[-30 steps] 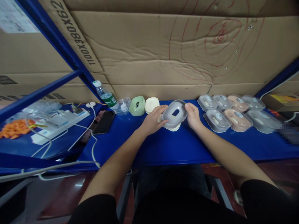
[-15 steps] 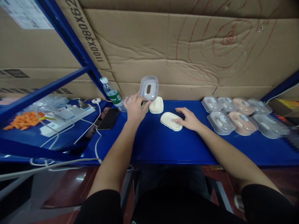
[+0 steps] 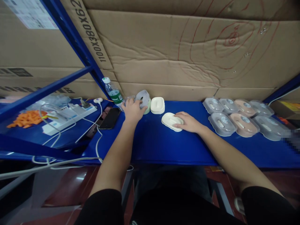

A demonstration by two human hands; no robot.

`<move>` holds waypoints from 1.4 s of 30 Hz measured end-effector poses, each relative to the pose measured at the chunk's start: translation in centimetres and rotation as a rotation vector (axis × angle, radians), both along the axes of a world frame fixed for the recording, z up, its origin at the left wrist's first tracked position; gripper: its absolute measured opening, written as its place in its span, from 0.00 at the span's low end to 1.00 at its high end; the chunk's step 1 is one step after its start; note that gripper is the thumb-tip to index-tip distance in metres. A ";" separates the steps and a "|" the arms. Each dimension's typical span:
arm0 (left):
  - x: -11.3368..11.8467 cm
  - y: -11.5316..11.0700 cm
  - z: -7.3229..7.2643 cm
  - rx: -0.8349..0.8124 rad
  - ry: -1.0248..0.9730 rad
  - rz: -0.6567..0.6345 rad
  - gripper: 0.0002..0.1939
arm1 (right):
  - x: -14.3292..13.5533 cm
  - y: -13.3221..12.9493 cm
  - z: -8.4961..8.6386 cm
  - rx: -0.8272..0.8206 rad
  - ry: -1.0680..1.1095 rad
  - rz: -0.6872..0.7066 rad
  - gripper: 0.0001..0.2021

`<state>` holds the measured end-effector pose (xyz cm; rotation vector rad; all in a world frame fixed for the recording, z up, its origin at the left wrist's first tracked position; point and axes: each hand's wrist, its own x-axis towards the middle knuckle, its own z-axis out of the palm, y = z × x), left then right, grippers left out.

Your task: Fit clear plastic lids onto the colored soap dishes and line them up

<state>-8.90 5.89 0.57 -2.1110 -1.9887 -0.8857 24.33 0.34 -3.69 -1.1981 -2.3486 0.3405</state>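
Note:
My left hand (image 3: 133, 111) is at the back of the desk, with its fingers and thumb at the near edge of a tilted grey see-through cover (image 3: 144, 96) that has a dark hole. A pale green piece (image 3: 148, 107) stands just behind the thumb. Clear plastic pieces, partly hidden, lie behind the fingers. To the right sits a small stack of cream trays (image 3: 157, 105). My right hand (image 3: 188, 122) has its thumb and fingers around the right end of an oval cream piece (image 3: 169, 120), which rests on the blue desk.
A water bottle (image 3: 114, 93) and a dark phone (image 3: 109, 118) are left of my left hand. Farther left are a power strip (image 3: 67, 118), white cables and orange pieces (image 3: 27, 118). Several grey and pink lidded boxes (image 3: 243, 124) stand at the right. Cardboard (image 3: 152, 47) rises behind.
My left hand has come down and slightly left, and the grey cover is lower and tilted differently. My right hand's fingers have closed farther over the cream piece, whose raised part now shows.

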 end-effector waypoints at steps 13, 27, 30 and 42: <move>0.3 0.0 0.0 -0.056 0.168 -0.065 0.17 | 0.0 0.0 -0.2 -0.009 -0.026 0.022 0.30; 0.4 -0.2 -0.2 0.003 0.173 -0.042 0.21 | 0.0 0.0 -0.1 -0.018 -0.035 0.018 0.28; 0.5 -0.2 -0.2 0.026 0.172 -0.040 0.23 | 0.0 -0.1 0.0 -0.018 -0.041 0.020 0.29; 0.6 -0.2 -0.2 0.009 0.122 -0.019 0.23 | 1.3 -0.1 0.8 -0.164 -0.182 0.062 0.51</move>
